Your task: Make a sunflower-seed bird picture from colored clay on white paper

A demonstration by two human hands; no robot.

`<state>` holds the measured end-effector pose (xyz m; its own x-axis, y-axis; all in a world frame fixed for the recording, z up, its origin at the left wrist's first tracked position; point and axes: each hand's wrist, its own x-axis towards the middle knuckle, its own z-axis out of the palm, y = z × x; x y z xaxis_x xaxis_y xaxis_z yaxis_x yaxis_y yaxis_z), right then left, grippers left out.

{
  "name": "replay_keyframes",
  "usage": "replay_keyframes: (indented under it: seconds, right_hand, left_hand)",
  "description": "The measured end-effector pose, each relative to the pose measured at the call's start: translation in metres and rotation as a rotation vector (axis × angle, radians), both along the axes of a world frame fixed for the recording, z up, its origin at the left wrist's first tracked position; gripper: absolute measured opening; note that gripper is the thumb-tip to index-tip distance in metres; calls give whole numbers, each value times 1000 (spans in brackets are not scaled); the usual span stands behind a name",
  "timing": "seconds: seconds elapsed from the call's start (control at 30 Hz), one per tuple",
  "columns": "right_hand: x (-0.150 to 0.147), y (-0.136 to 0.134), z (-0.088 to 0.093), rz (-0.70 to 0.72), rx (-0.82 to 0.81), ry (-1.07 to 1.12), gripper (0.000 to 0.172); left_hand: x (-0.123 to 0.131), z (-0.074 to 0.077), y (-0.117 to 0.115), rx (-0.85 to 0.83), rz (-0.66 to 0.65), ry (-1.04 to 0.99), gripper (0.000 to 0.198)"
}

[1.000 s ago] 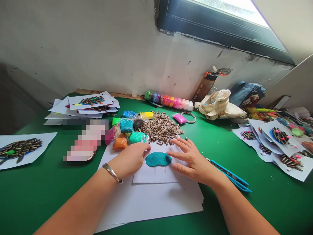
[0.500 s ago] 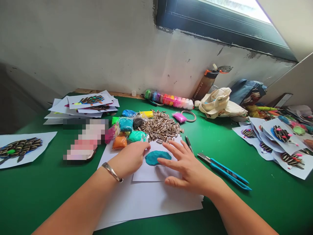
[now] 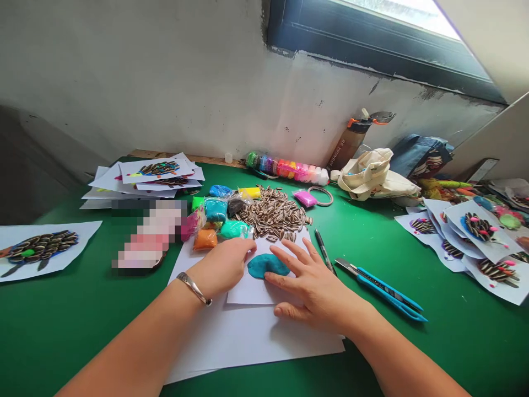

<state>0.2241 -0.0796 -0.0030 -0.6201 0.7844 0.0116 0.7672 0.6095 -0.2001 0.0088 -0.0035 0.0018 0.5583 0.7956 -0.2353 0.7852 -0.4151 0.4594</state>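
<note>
Large white sheets are stacked on the green counter, and a smaller white sheet is laid over them. On it, a flattened oval of teal clay is touched at its lower edge by a fingertip of the right hand, whose fingers are held spread. The left hand is placed beside the clay's left end; its fingers are mostly hidden, so whether anything is pinched cannot be told. To the right, a blue utility knife and a pen are laid. Beyond, sunflower seeds are heaped beside bagged clay.
</note>
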Motion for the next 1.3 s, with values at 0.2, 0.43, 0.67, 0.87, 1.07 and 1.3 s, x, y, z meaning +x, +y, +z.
replay_keyframes:
  seconds: [0.2,0.43,0.67,0.87,1.07,1.3]
  right_hand:
    - [0,0,-2,-2,13,12,52]
    - [-1,-1,-3,21,8,20,50]
    - [-6,-1,-5,12,51,11,55]
    - [-9,0,-6,37,22,16,54]
    - [-11,1,-6,29,24,0,59]
    - [-14,1,-8,47,22,-16,60]
  left_hand:
    - [1,0,0,8,-4,1,23]
    - [1,1,-1,17,0,4,24]
    - [1,0,0,28,1,8,22]
    - [1,-2,0,28,1,4,23]
    - [1,-3,1,28,-5,1,22]
    - [-1,-3,1,21,7,1,25]
